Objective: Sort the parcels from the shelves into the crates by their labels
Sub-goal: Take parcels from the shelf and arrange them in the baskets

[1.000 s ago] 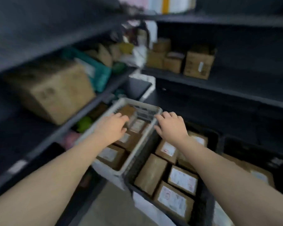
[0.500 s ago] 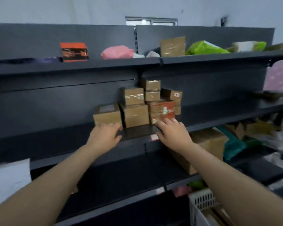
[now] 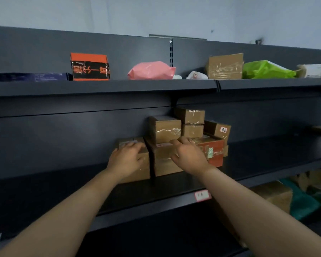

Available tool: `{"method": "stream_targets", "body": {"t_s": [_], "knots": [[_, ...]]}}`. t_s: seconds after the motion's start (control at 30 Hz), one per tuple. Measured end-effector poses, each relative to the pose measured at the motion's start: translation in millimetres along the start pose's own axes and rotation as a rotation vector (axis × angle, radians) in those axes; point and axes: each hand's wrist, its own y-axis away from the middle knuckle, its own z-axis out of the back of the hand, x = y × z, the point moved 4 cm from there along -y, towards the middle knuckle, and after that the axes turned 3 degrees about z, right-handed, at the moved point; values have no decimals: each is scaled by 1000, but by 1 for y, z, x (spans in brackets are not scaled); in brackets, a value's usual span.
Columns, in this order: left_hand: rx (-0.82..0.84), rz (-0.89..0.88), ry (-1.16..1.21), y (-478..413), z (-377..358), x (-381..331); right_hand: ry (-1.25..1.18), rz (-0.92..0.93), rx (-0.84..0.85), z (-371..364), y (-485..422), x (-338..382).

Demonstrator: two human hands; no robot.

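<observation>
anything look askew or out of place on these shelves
Mildly: the brown cardboard box with the small red-edged label, right of the middle-shelf stack, sits turned at an angle to its neighbours. Nothing looks spilled.
</observation>
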Motion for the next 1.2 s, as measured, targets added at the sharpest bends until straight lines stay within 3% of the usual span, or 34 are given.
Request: {"method": "stream_targets", "body": {"t_s": [0.27,0.4,0.53,0.63,0.7,0.77,0.87,0.93,1.07,1.2], "knots": [[-23,128,7,-96,-7,-10,125,109,-100,7,-109,-22],[-13,319,666,-123,-16,-6,115,55,57,-12,-144,-24],[35,538,1060,-137,-34,-4,-131,131,-4,-19,-149,-25],[59,627,1224,-141,-45,-4,-440,183,-125,-12,-147,-29],[54,636,1284,-142,-50,-2,-613,29,-231,-8,-145,-39],[40,609,1329,-140,-52,-1,-823,-252,-173,-18,-143,-51],[-11,519,1326,-134,-53,0,-1352,-594,137,-38,-139,-46],[-34,504,1384,-128,-48,6,-1435,-583,254,-38,-138,-40],[-7,522,1287,-116,-36,29,-1442,-533,214,-37,-137,-34],[18,679,714,-93,-42,86,-1446,-481,95,-43,-132,-29]]}}
